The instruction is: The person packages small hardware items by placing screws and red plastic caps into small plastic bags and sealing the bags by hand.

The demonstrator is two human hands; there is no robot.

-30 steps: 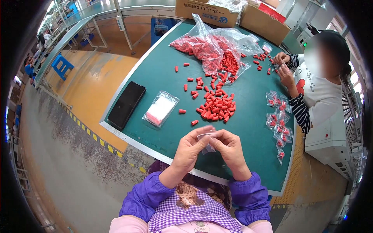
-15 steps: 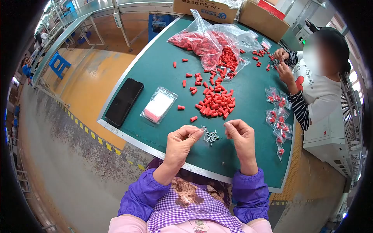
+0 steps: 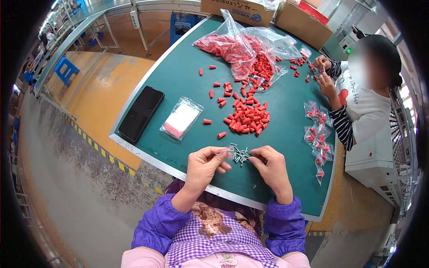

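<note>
My left hand [image 3: 204, 166] is closed in a pinch, with what looks like a small clear plastic bag [image 3: 228, 150] between thumb and forefinger. Just right of it lies a small heap of silver screws [image 3: 240, 155] on the green table. My right hand [image 3: 271, 169] has thumb and forefinger together at the heap's right edge; whatever is between the fingertips is hidden. Beyond both hands spreads a pile of red cone-shaped caps [image 3: 248, 117]. More caps spill from a large clear bag [image 3: 230, 49] farther back.
A black phone [image 3: 142, 114] and a pack of small clear bags [image 3: 182, 118] lie at the left. Filled small bags [image 3: 319, 145] line the right side. A co-worker's hands [image 3: 325, 73] handle small parts at the far right. Cardboard boxes [image 3: 301, 23] stand at the back.
My right hand has moved left and down to the screw heap. My left hand has shifted slightly left, and the clear plastic at its fingertips shows more plainly.
</note>
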